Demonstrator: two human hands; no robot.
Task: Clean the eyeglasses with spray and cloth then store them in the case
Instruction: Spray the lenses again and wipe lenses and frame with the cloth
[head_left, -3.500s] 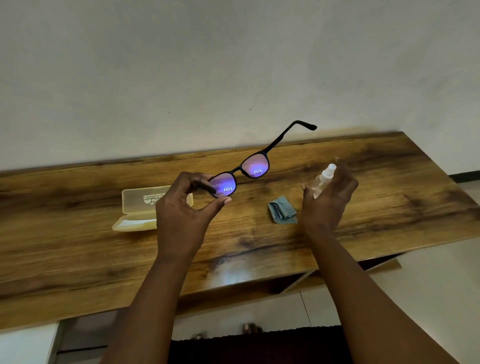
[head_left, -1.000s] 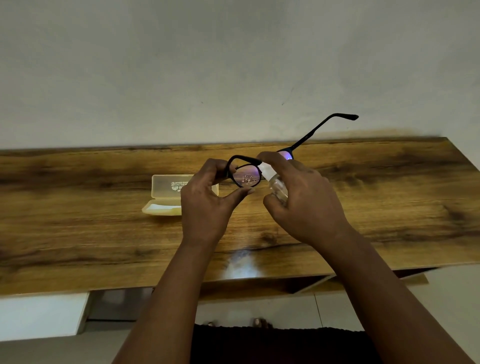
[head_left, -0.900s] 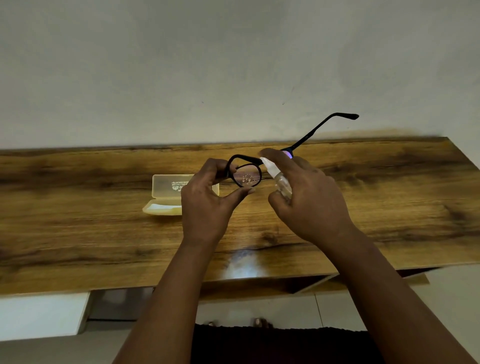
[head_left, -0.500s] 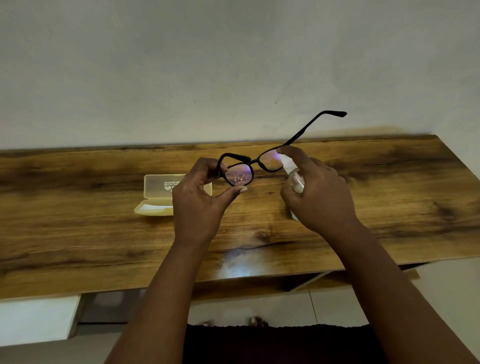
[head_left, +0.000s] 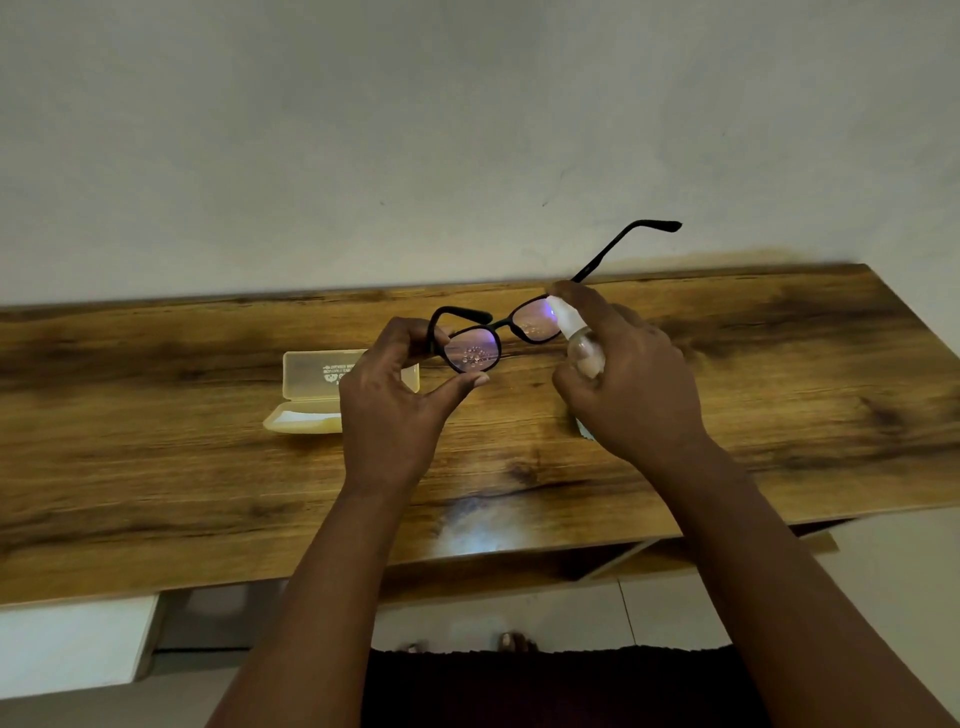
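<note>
Black-framed eyeglasses (head_left: 511, 322) are held up above the wooden table (head_left: 156, 441). My left hand (head_left: 395, 405) pinches the frame at its left lens, which carries droplets. My right hand (head_left: 628, 389) grips a small clear spray bottle (head_left: 579, 338), with the forefinger on its white top, the nozzle close to the right lens. One temple arm sticks out toward the upper right. A pale yellow glasses case (head_left: 311, 389) lies open on the table behind my left hand. The cloth is hidden behind my right hand.
A plain wall rises directly behind the table. Under the table's front edge there is a shelf (head_left: 597, 561) and a tiled floor (head_left: 519, 613). A white unit (head_left: 67, 644) stands at lower left.
The spray bottle moved from the left lens across to the right lens. Droplets now sit on the left lens. The glasses stay held in my left hand.
</note>
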